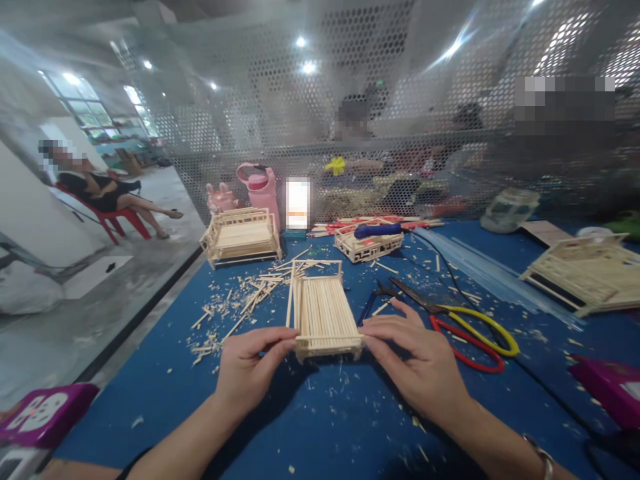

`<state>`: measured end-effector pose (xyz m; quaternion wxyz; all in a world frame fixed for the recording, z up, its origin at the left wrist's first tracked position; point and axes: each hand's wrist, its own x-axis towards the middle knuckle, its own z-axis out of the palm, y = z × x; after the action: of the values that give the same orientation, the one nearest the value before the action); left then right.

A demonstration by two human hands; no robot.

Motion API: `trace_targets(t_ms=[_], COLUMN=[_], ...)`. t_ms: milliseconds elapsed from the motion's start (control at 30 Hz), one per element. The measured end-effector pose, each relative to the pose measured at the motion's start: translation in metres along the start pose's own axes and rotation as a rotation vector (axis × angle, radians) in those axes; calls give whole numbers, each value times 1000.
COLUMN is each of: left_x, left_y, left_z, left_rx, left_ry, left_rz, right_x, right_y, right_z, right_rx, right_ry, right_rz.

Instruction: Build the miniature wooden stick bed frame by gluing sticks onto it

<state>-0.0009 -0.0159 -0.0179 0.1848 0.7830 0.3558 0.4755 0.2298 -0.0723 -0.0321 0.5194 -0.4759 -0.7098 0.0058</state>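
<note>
A miniature bench or bed built of thin wooden sticks (pixel 325 307) stands on the blue table, its slatted top facing me. My left hand (pixel 250 367) pinches the near left corner between thumb and forefinger, at one end of the stick across the front. At the near right corner, my right hand (pixel 415 357) pinches the other end in the same way, its other fingers loosely bent. Just beyond my right hand lie scissors (pixel 475 333) with one yellow and one red handle, and dark-blue-handled pliers (pixel 373 300), partly hidden.
Cut sticks and scraps (pixel 260 293) litter the left side. Other stick models include a finished-looking bench (pixel 243 237) and a small frame (pixel 367 247) carrying a blue-handled tool (pixel 377 231). Clear plastic strips (pixel 480 267), a glass jar (pixel 510 210) and a pink bottle (pixel 263 190) stand behind. A person sits at left.
</note>
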Motion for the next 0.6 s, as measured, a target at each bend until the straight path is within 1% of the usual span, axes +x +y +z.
trace_targets(t_ms=[67, 133, 200, 233, 333, 467, 600], left_x=[-2, -6, -9, -10, -11, -9, -8], left_y=[0, 0, 0, 0, 0, 1, 1], left_z=[0, 1, 2, 2, 4, 5, 5], left_rx=[-71, -180, -253, -254, -181, -121, -69], left_ry=[-17, -25, 6, 28, 75, 93, 109], left_rz=[-34, -105, -172, -187, -160, -111, -43], right_x=[-1, -2, -3, -3, -4, -5, -5], right_y=[0, 2, 3, 4, 4, 3, 3], right_z=[0, -1, -1, -1, -1, -1, -2], right_rx=[-12, -32, -54, -63, -79, -84, -79], right_ry=[6, 19, 31, 34, 40, 39, 24], right_rz=[-14, -29, -43, -50, -77, -101, -88])
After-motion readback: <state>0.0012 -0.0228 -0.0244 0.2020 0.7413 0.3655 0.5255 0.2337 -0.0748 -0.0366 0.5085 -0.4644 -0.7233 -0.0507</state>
